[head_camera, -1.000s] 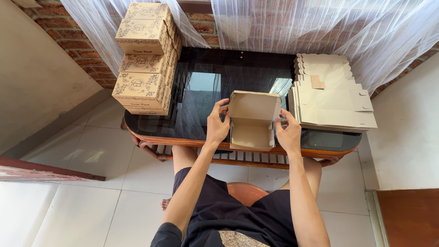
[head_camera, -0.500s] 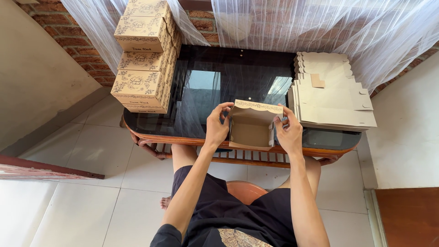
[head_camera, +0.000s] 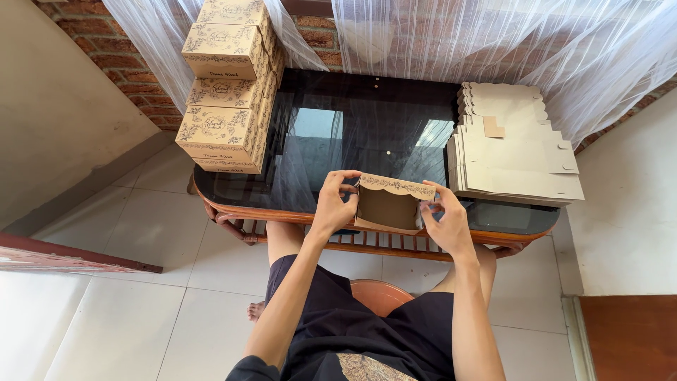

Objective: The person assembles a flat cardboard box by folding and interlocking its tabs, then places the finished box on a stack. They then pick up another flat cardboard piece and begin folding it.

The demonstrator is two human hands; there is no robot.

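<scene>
At frame centre, the left hand point(head_camera: 337, 201) and right hand point(head_camera: 446, 215) pinch one half-folded brown cardboard box point(head_camera: 386, 206), fingers closed on its side walls, over the near edge of one dark glass-topped table point(head_camera: 367, 134). Right: one stack of flat cardboard blanks point(head_camera: 515, 152). Upper left: four visible printed folded boxes point(head_camera: 226, 92), stacked

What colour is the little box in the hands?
Plain brown cardboard box, with a dark flowery print along its scalloped top edge; the head view shows it.
</scene>
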